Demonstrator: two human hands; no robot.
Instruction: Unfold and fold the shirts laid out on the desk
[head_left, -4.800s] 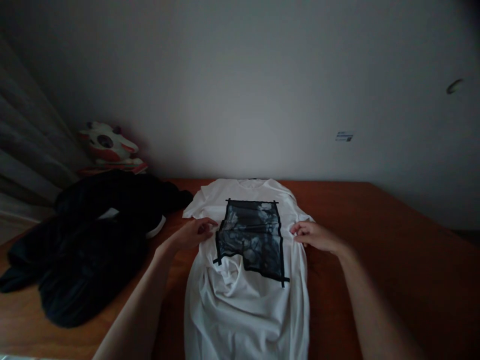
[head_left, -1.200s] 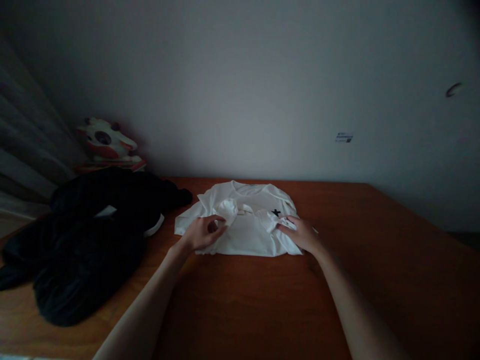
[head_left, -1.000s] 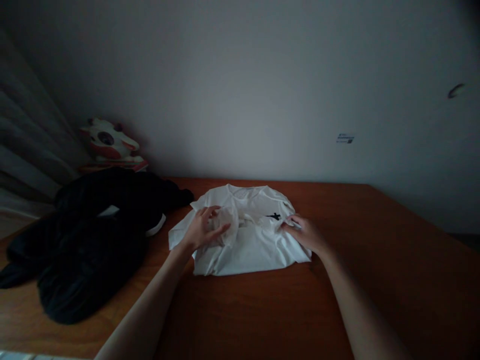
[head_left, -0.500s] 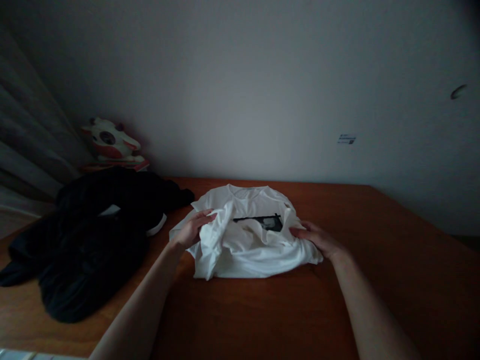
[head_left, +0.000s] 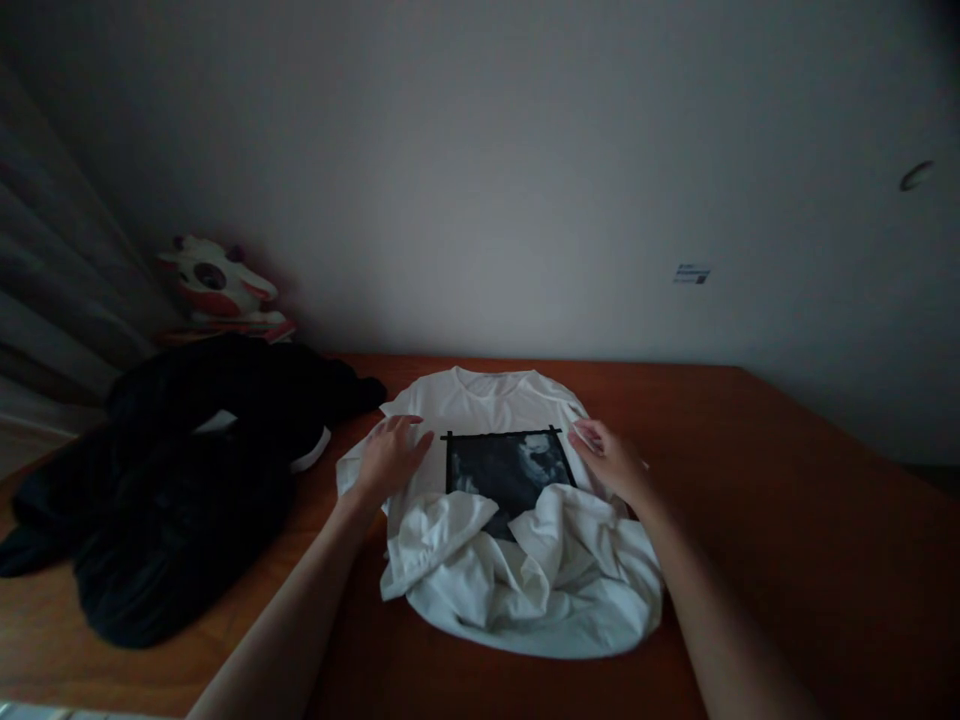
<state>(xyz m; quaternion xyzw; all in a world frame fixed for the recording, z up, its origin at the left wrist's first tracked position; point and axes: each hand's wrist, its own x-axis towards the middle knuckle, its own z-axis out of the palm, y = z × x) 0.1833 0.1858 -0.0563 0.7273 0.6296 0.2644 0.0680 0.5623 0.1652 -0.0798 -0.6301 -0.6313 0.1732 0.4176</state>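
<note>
A white T-shirt (head_left: pixel 487 400) lies front up on the wooden table, its neckline toward the wall. A dark picture print (head_left: pixel 510 465) shows on its chest, partly covered by the lower part, which is bunched in loose folds toward me. My left hand (head_left: pixel 394 455) is over the left side of the shirt, thumb and fingers apart, with nothing in it. Over the right side is my right hand (head_left: pixel 611 462), fingers bent and thumb apart, white cloth showing in the gap. Whether its fingertips touch the shirt is hard to see.
Dark clothing (head_left: pixel 187 480) with white patches is heaped on the left of the table (head_left: pixel 787 520). Behind it, a cow-like toy (head_left: pixel 221 285) sits on a small stack. A curtain (head_left: pixel 52 300) hangs at the left, and a pale wall (head_left: pixel 480 200) closes off the back.
The shirt's lower part, earlier gathered up between both hands, has come down toward me, uncovering more of the print. Both hands have let go of it and sit slightly higher on the shirt.
</note>
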